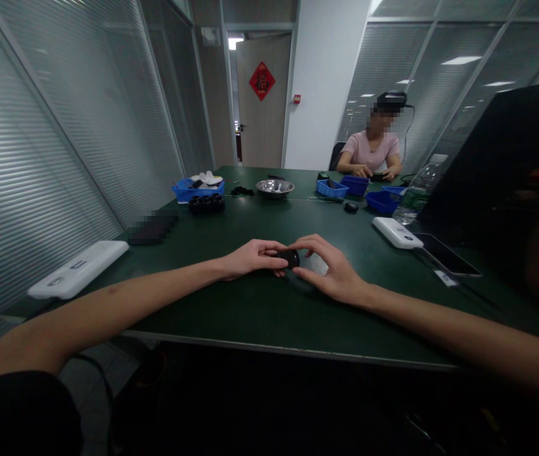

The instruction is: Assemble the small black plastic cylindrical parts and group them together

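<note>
Two bare hands meet over the green table, a small round black piece between them. The left hand grasps it from its left side, thumb laid across the near face and fingers curled behind and beneath. The right hand reaches in from the other side with thumb and forefinger bowed into a wide curve, their tips at the piece's edge; whether they press on it or merely touch, I cannot tell. A pale patch shows on the tabletop inside that curve — glare or an object, it is unclear. The likeliest mishap is a slip: the piece looks glossy, and fingertips alone may not hold it if the left thumb eases while the right tips bear no load. Being round, it could roll if dropped on edge, and the table's near edge lies open below the wrists. The fingers also crowd and partly hide the piece, so a skewed grip might go unnoticed. Farther right, a white device and a phone lie beyond the right forearm — a wide outward swing could knock them.
</note>
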The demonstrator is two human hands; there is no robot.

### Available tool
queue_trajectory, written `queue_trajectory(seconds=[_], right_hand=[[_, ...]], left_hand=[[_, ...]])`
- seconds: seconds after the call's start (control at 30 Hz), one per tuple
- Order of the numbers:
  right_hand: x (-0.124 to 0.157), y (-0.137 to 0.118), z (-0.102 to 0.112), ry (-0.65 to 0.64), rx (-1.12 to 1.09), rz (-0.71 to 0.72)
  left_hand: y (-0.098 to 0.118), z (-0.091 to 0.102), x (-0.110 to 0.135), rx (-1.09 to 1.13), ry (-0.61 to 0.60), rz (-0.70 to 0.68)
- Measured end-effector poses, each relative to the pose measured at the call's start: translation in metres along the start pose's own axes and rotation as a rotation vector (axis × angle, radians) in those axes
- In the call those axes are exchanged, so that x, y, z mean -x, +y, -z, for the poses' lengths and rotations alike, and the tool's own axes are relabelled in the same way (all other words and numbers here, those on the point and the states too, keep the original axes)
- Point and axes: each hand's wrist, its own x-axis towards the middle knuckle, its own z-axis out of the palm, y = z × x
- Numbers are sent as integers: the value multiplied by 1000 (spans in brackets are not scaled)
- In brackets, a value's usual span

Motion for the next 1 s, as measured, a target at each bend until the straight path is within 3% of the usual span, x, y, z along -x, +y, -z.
queue_trajectory(seconds=[0.13,0.33,0.53,0.77,1.0], right_hand=[[-1,1,-1,11,61,-64],[0,-2,1,-12,13,38],[-1,-2,0,4,60,-63],[1,-3,2,-3,29,40],[0,0,0,-3,69,-66]], left_hand=[[-3,1,-1,-11,6,1],[-4,2,-2,-7,7,-3],[-3,3,-2,-10,-3,1],[-1,2,-1,2,4,10],[-1,2,-1,6,2,5]])
